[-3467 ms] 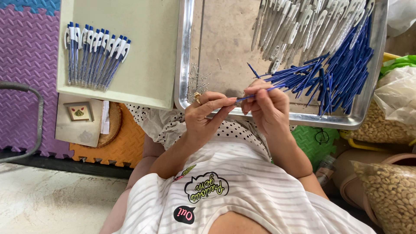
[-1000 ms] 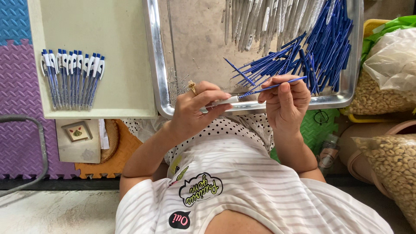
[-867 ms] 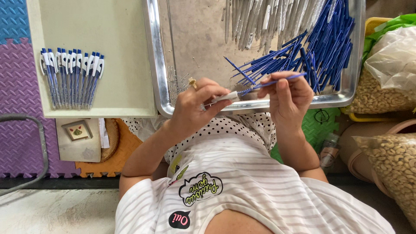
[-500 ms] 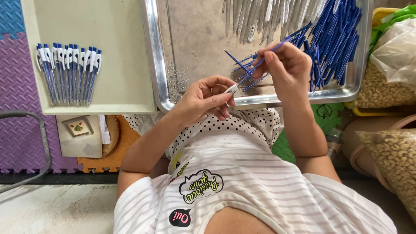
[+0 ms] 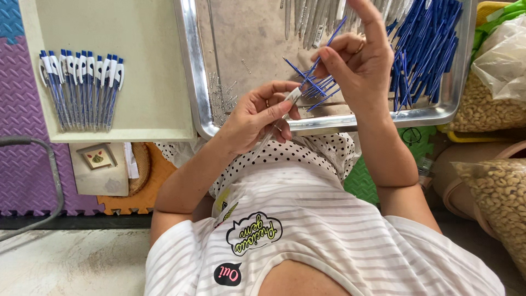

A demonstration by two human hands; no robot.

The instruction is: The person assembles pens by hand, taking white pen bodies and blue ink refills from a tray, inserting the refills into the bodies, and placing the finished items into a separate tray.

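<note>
head view: left hand (image 5: 257, 112) pinches a clear pen barrel (image 5: 274, 127) just below the metal tray (image 5: 192, 82); right hand (image 5: 359, 63) closes its grip on a thin blue refill (image 5: 324, 48) over the tray's near edge. both look light; the refill looks bendy, best taken near its tip.

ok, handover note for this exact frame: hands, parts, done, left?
Left hand: fingers hold a clear pen barrel over the tray's near rim.
Right hand: pinches one blue refill, with a few more fanned in the palm.
Metal tray: loose blue refills at right, clear barrels at the top.
Done: a row of finished pens on the cream tray.
Left: refill not yet in the barrel; many loose parts remain.
</note>
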